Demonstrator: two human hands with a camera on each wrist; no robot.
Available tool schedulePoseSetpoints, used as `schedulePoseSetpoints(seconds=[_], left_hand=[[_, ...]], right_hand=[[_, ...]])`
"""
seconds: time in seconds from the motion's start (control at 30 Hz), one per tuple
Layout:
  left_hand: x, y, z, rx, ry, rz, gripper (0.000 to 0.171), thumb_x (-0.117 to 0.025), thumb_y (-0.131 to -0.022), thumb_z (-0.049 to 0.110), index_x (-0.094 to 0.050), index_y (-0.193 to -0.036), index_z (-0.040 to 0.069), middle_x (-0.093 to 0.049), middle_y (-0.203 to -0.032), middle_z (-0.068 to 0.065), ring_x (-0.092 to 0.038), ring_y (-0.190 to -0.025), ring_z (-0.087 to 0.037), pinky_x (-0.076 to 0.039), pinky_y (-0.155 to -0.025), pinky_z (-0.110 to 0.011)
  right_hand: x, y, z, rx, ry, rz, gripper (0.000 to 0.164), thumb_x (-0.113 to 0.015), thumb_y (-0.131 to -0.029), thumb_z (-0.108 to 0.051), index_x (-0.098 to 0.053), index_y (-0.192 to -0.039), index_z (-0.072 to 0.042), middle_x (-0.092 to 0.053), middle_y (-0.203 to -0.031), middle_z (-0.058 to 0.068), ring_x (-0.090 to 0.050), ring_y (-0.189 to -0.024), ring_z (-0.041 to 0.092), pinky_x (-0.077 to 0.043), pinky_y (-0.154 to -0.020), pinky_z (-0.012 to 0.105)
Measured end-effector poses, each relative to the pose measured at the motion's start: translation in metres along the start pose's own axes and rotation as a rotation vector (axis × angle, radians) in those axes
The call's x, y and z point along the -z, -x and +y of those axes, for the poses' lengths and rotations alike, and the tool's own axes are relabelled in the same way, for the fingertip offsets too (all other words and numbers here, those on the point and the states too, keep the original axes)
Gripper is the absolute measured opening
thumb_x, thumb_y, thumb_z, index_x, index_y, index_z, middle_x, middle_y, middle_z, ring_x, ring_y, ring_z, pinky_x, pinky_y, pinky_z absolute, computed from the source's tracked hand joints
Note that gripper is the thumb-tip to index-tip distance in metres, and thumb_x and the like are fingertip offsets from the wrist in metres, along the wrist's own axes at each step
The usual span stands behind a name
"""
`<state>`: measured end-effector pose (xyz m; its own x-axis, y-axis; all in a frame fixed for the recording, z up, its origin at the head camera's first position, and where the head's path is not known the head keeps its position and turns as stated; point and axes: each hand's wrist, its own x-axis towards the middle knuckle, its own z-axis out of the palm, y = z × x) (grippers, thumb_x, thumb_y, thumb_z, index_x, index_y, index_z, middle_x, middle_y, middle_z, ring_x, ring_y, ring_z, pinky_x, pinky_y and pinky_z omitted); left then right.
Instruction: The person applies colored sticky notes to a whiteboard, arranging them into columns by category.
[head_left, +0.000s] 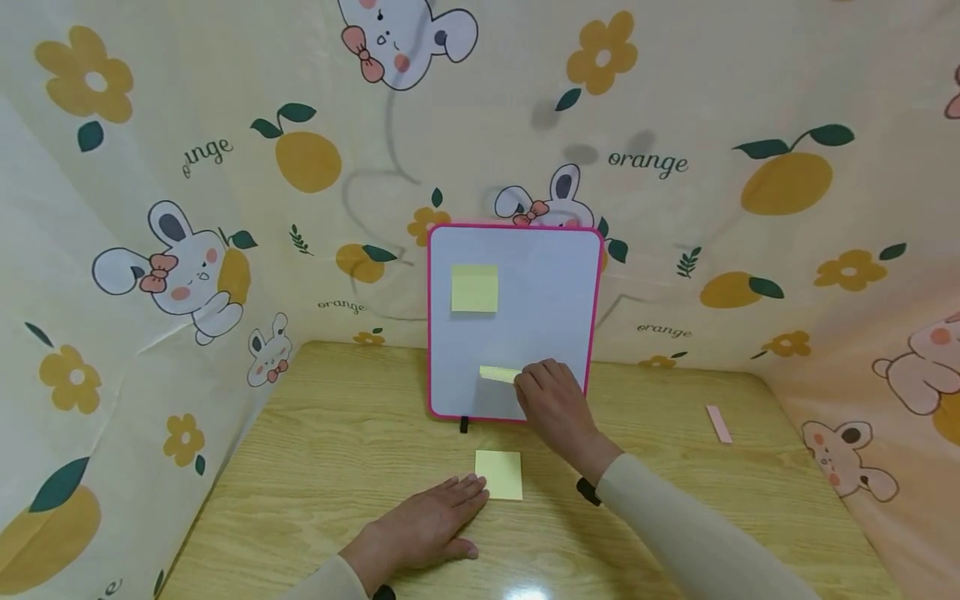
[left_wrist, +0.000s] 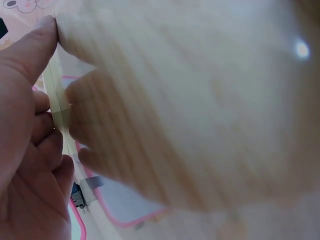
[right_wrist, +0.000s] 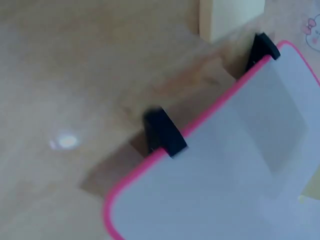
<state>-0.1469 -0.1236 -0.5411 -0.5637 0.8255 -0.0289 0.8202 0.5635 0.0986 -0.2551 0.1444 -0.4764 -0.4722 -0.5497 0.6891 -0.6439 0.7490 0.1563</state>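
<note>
In the head view, a white board (head_left: 543,312) with a pink rim stands upright at the back of the table. One pale yellow sticky note (head_left: 474,288) is stuck on its upper left. My right hand (head_left: 557,408) pinches another yellow sticky note (head_left: 498,374) by its right end, in front of the board's lower part. My left hand (head_left: 429,527) lies on the table, its fingertips at the left edge of a yellow sticky note pad (head_left: 501,475). The right wrist view shows the pad (right_wrist: 235,20) as a thick block, with the right hand out of frame.
Black feet (right_wrist: 165,132) clip onto the board's bottom edge. A small pink strip (head_left: 718,424) lies on the wooden table (head_left: 660,467) at the right. Printed cloth (head_left: 480,125) with rabbits and oranges surrounds the table at the back and sides.
</note>
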Motion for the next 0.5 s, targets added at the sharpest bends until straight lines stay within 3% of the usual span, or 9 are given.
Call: schedulePoseSetpoints(seconds=[0.27, 0.5], left_hand=[[-0.002, 0.000, -0.003, -0.006, 0.022, 0.007, 0.072, -0.048, -0.109, 0.054, -0.044, -0.160, 0.004, -0.040, -0.168, -0.012, -0.037, -0.157, -0.025, -0.035, -0.129, -0.039], [-0.001, 0.000, -0.004, 0.000, 0.051, 0.002, 0.073, -0.049, -0.108, 0.055, -0.043, -0.160, 0.004, -0.040, -0.168, -0.012, -0.036, -0.158, -0.025, -0.035, -0.129, -0.039]], right_hand=[[-0.004, -0.026, -0.002, 0.113, 0.025, 0.026, 0.012, -0.066, -0.098, -0.001, -0.057, -0.090, -0.004, -0.064, -0.097, 0.009, -0.060, -0.092, 0.027, -0.055, -0.083, 0.038], [-0.011, -0.046, -0.001, 0.141, 0.081, 0.069, 0.014, -0.066, -0.098, -0.001, -0.056, -0.088, -0.003, -0.063, -0.095, 0.010, -0.060, -0.090, 0.028, -0.057, -0.082, 0.038]])
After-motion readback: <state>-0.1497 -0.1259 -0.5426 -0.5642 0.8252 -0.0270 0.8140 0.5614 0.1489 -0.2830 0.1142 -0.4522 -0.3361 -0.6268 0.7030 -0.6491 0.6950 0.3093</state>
